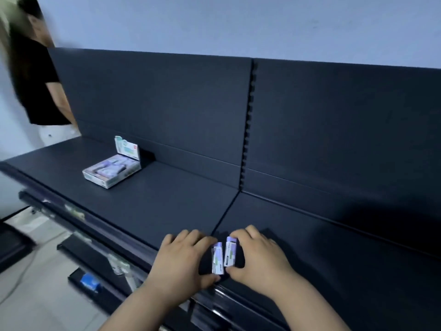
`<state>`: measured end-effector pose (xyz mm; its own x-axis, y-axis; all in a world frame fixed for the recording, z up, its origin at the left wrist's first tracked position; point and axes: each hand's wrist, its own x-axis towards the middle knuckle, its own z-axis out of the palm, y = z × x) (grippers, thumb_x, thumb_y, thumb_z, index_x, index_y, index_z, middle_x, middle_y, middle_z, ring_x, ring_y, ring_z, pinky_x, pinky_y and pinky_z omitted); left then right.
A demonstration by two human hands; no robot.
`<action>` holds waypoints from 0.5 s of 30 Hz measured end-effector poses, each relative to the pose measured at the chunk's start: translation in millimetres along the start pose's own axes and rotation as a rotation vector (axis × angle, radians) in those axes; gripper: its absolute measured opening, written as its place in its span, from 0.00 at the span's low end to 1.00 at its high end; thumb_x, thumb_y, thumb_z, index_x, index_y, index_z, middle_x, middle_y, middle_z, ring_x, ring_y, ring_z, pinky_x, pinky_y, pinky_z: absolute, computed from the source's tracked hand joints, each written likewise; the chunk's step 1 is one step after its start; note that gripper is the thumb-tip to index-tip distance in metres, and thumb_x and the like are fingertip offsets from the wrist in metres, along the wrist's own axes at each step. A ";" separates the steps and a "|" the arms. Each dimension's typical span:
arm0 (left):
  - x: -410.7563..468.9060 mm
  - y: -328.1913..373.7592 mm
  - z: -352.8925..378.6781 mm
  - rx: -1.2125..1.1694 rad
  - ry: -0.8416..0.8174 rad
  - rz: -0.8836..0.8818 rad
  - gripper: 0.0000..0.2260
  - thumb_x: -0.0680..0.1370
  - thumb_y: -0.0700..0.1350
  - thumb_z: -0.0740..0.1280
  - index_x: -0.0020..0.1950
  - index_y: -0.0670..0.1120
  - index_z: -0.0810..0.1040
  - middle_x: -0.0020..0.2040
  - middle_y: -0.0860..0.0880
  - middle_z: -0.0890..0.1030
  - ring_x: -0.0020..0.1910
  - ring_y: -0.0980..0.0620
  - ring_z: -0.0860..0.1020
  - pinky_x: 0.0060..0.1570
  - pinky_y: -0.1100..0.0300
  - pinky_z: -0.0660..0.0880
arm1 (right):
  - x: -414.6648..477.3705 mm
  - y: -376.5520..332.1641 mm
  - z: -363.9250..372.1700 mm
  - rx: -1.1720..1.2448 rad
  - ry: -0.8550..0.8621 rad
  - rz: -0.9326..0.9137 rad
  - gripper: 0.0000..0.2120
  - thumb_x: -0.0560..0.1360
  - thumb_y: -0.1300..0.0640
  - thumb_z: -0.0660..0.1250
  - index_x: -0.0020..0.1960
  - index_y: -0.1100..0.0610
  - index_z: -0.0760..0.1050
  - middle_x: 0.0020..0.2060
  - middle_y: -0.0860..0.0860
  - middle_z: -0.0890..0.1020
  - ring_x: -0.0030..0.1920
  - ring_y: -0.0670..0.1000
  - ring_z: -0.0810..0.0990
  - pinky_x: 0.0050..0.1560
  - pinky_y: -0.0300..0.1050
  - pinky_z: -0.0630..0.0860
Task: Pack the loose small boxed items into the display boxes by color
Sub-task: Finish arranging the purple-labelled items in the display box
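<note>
Head view: the fingers (191, 237) of the left hand (183, 261) are curled round the first small box (217, 259), and a second small box (230, 252) is pinched by the right hand (260, 256). Both are held side by side, lower centre of the frame, at the front edge of the dark shelf (167, 199). Well apart, left of centre, an open display box (111, 172) packed with purple items is seen on that shelf. A blurred person in black (35, 75) is caught at upper left.
</note>
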<state>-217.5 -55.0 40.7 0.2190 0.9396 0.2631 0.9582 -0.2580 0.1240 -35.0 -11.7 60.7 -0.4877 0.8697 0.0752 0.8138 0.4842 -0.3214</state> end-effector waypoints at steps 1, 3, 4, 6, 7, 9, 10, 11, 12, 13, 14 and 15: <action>-5.1 -20.2 -5.4 0.011 0.015 -0.008 0.29 0.58 0.72 0.60 0.54 0.60 0.75 0.45 0.61 0.77 0.41 0.58 0.78 0.38 0.62 0.67 | 11.1 -17.5 6.1 0.014 0.004 -0.006 0.24 0.69 0.44 0.67 0.63 0.44 0.66 0.57 0.43 0.68 0.59 0.47 0.73 0.56 0.42 0.66; -17.9 -65.8 -15.5 0.024 0.022 -0.028 0.29 0.58 0.72 0.61 0.53 0.59 0.77 0.43 0.61 0.77 0.40 0.58 0.78 0.37 0.62 0.69 | 38.1 -57.6 19.8 0.027 0.010 -0.022 0.23 0.69 0.45 0.67 0.62 0.44 0.66 0.56 0.43 0.68 0.59 0.47 0.73 0.56 0.42 0.66; -24.2 -88.7 -19.3 0.026 0.022 -0.031 0.29 0.59 0.72 0.61 0.53 0.59 0.77 0.43 0.62 0.77 0.39 0.58 0.78 0.37 0.63 0.69 | 51.5 -77.3 26.7 0.027 0.016 -0.032 0.23 0.69 0.45 0.67 0.62 0.44 0.65 0.56 0.43 0.68 0.58 0.47 0.73 0.56 0.42 0.66; -33.7 -124.7 -25.5 0.038 0.015 -0.017 0.29 0.59 0.73 0.59 0.52 0.59 0.77 0.42 0.62 0.77 0.38 0.58 0.78 0.37 0.63 0.68 | 71.9 -108.5 36.5 0.026 0.011 -0.047 0.23 0.70 0.45 0.66 0.63 0.43 0.65 0.56 0.43 0.68 0.57 0.48 0.73 0.56 0.43 0.66; -38.5 -144.3 -28.7 0.047 0.011 -0.013 0.29 0.58 0.72 0.59 0.53 0.60 0.77 0.42 0.62 0.77 0.39 0.58 0.78 0.37 0.64 0.66 | 82.8 -124.4 41.8 0.024 0.004 -0.053 0.23 0.71 0.45 0.66 0.63 0.43 0.65 0.56 0.44 0.68 0.57 0.48 0.73 0.56 0.43 0.66; -44.4 -176.6 -34.6 0.064 0.007 -0.014 0.29 0.58 0.72 0.58 0.54 0.60 0.75 0.43 0.62 0.77 0.39 0.59 0.78 0.38 0.65 0.64 | 101.6 -148.7 49.9 0.009 -0.009 -0.066 0.23 0.71 0.45 0.66 0.64 0.43 0.64 0.56 0.44 0.68 0.58 0.49 0.73 0.57 0.44 0.67; -45.1 -190.8 -37.6 0.072 0.005 -0.014 0.30 0.57 0.72 0.58 0.54 0.61 0.74 0.44 0.63 0.77 0.40 0.59 0.78 0.38 0.65 0.64 | 110.1 -158.6 52.4 0.004 -0.015 -0.072 0.24 0.70 0.45 0.66 0.64 0.43 0.64 0.57 0.44 0.68 0.58 0.49 0.73 0.57 0.44 0.67; -44.2 -202.0 -40.1 0.077 0.009 -0.009 0.30 0.57 0.72 0.59 0.55 0.61 0.73 0.44 0.63 0.77 0.40 0.59 0.77 0.38 0.65 0.65 | 117.4 -166.0 53.5 -0.001 -0.019 -0.077 0.24 0.70 0.45 0.66 0.64 0.43 0.64 0.57 0.44 0.69 0.58 0.49 0.73 0.58 0.44 0.67; -42.3 -215.7 -41.7 0.079 0.012 0.000 0.31 0.56 0.72 0.61 0.56 0.62 0.72 0.44 0.63 0.76 0.40 0.59 0.77 0.38 0.65 0.65 | 127.6 -174.0 55.6 -0.006 -0.018 -0.080 0.24 0.70 0.45 0.66 0.65 0.42 0.64 0.57 0.45 0.69 0.58 0.50 0.74 0.58 0.45 0.67; -39.8 -227.0 -42.7 0.076 0.012 0.006 0.32 0.56 0.73 0.63 0.56 0.62 0.72 0.44 0.63 0.76 0.40 0.60 0.77 0.38 0.65 0.66 | 136.9 -179.9 57.4 -0.012 -0.017 -0.082 0.24 0.70 0.45 0.66 0.65 0.42 0.64 0.57 0.45 0.69 0.58 0.50 0.74 0.57 0.45 0.68; -35.6 -238.6 -43.3 0.070 0.009 0.013 0.33 0.55 0.73 0.66 0.57 0.62 0.72 0.44 0.63 0.76 0.40 0.60 0.76 0.38 0.65 0.66 | 147.8 -185.1 59.5 -0.014 -0.014 -0.081 0.24 0.70 0.45 0.66 0.65 0.42 0.64 0.57 0.45 0.69 0.58 0.50 0.73 0.57 0.45 0.68; -30.4 -248.7 -43.9 0.064 0.008 0.022 0.33 0.54 0.73 0.67 0.57 0.63 0.72 0.44 0.63 0.76 0.39 0.60 0.76 0.38 0.65 0.65 | 157.8 -189.2 61.3 -0.014 -0.015 -0.079 0.24 0.70 0.45 0.66 0.65 0.42 0.63 0.57 0.45 0.69 0.58 0.50 0.73 0.57 0.45 0.68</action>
<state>-470.5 -29.3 43.9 0.2385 0.9321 0.2728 0.9631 -0.2631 0.0569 -285.2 28.1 75.4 -0.5554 0.8272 0.0853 0.7768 0.5527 -0.3017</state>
